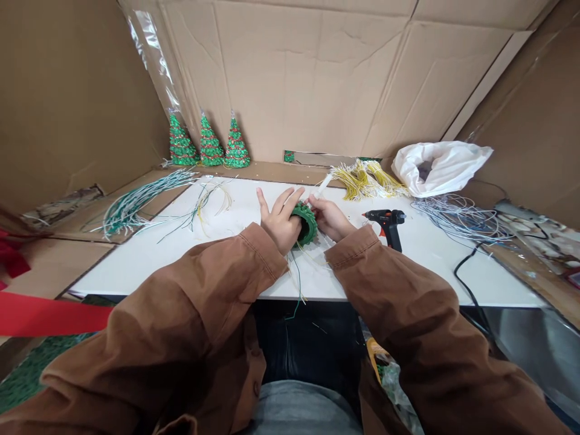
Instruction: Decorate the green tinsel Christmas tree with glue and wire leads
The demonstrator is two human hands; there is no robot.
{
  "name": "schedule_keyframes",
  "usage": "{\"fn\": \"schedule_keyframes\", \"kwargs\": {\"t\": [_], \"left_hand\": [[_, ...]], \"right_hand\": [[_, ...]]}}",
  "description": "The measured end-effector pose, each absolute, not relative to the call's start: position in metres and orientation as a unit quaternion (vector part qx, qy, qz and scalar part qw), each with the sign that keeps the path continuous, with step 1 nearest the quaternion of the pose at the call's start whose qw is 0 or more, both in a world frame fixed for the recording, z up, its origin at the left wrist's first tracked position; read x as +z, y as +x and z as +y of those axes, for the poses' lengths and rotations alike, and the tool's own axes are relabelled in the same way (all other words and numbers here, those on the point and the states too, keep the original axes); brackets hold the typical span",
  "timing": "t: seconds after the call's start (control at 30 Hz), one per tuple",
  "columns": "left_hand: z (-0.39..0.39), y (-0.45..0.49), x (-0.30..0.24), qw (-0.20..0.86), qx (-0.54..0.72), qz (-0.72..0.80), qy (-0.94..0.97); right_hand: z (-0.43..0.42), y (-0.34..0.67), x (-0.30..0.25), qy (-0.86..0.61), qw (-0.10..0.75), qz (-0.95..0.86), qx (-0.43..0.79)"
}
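Note:
Near the middle of the white board, a green cone-shaped tree (312,228) lies with its hollow, dark base turned toward me. My left hand (281,222) grips it from the left, some fingers raised and spread, the thumb hidden. Thin yellow and green wires (296,272) trail from the base over the board's front edge. My right hand (334,219) is closed at the tree's right side, thumb and fingers pinched. A translucent white stick (322,186) juts up from those fingers; its lower end is hidden. To the right lies a black glue gun (387,225).
Three decorated small trees (211,142) stand at the back left. Bundles of green-white wires (136,202), yellow-white wires (365,180) and blue-white wires (457,220) lie around. A white bag (439,168) sits back right; a black cord (464,281) crosses the right side. Cardboard walls (290,78) surround the board.

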State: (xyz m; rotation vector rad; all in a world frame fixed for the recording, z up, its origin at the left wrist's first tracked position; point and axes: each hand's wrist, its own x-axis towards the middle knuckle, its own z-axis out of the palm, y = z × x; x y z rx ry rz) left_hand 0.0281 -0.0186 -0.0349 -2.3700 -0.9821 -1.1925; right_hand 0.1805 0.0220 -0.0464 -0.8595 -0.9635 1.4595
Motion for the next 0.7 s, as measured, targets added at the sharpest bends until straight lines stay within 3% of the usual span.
{"fn": "schedule_keyframes", "kwargs": {"t": [0.23,0.7], "left_hand": [[-0.007,0.03,-0.043,0.199,-0.448,-0.324,-0.809],[-0.003,0.031,-0.047,0.175,-0.464,-0.312,-0.811]], "right_hand": [[0.023,0.18,-0.049,-0.361,0.573,-0.411,0.61],[0.019,0.177,-0.048,-0.361,0.581,-0.389,0.617]]}}
